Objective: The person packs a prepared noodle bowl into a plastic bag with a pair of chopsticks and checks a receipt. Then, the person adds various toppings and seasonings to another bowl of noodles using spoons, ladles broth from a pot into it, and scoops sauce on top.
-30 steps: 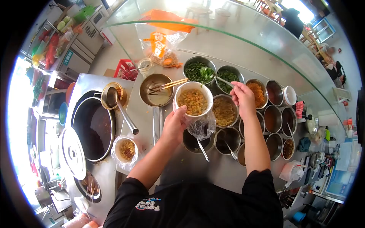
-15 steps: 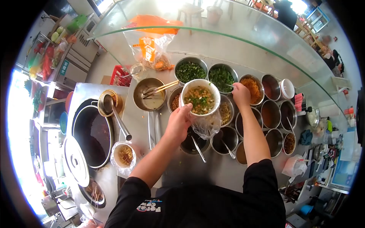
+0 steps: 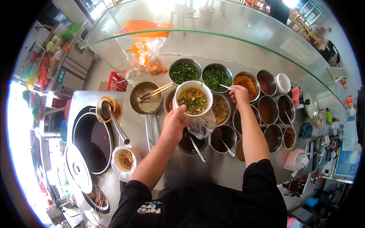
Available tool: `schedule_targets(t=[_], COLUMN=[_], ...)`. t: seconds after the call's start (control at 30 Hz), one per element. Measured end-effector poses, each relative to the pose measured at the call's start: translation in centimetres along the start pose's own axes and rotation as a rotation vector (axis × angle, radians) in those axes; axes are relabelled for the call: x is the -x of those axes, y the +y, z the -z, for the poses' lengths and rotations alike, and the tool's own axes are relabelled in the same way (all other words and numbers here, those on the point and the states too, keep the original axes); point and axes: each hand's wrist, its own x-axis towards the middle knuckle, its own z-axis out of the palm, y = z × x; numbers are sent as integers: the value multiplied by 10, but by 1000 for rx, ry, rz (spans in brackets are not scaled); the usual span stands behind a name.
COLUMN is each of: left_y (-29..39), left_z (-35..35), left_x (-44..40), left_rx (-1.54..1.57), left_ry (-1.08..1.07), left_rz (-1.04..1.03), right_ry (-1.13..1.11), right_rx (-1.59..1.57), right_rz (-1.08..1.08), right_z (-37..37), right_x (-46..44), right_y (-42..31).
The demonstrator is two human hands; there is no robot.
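My left hand (image 3: 176,123) grips a white paper bowl (image 3: 192,110) by its near left rim. Chopped greens lie over diced yellow-brown bits inside it, and a clear plastic bag (image 3: 200,126) hangs crumpled underneath. My right hand (image 3: 239,95) pinches a slim metal utensil (image 3: 225,87), whose kind is too small to tell; its tip points left over the near edge of the tub of leafy greens (image 3: 216,78). Just beyond that hand is a tub of orange shreds (image 3: 246,84). Another tub of chopped greens (image 3: 185,73) stands behind the bowl.
Several metal tubs, some with spoons (image 3: 197,149), surround my hands. A saucepan (image 3: 145,98) with chopsticks, a ladle (image 3: 116,123) and a large pot (image 3: 93,142) are left. A bagged bowl (image 3: 124,159) sits nearer me. A glass screen (image 3: 228,41) stands ahead.
My right hand has drawn slightly right and toward me from the leafy greens, showing more of the utensil. The bowl stays in my left hand. The whole view has shifted a little.
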Motion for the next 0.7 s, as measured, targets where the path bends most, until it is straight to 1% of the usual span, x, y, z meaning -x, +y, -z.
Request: schedule_targets(t=[0.07, 0.1, 0.3, 0.37, 0.43, 0.5, 0.53, 0.57, 0.63, 0.7], left_y=[-1, -1, -3, -5, -13, -19, -18, -17, -19, -24], left_z=[-3, -5, -23, -27, -25, -26, -31, -35, -33, -22], left_x=[-1, -2, -2, -5, -15, -20, -18, -17, -17, -18], left_rx=[-7, -11, -27, -29, -8, 5, 16, 23, 4, 42], left_ry=[-4, -19, -35, -20, 0, 11, 4, -6, 7, -42], left_rz=[7, 1, 5, 8, 75, 68, 61, 54, 56, 45], right_ry=[9, 13, 43, -3, 24, 39, 92, 112, 177, 249], right_rx=[-97, -96, -199, -237, -116, 277, 492, 596, 590, 491], right_rz=[-35, -35, 84, 220, 357, 743, 998, 1102, 1161, 1072], right_z=[10, 14, 33, 35, 28, 20, 14, 10, 13, 19], right_x=[4, 6, 42, 72, 110, 132, 142, 149, 151, 140], right_y=[-1, -2, -23, -39, -49, -36, -39, -44, -47, -47])
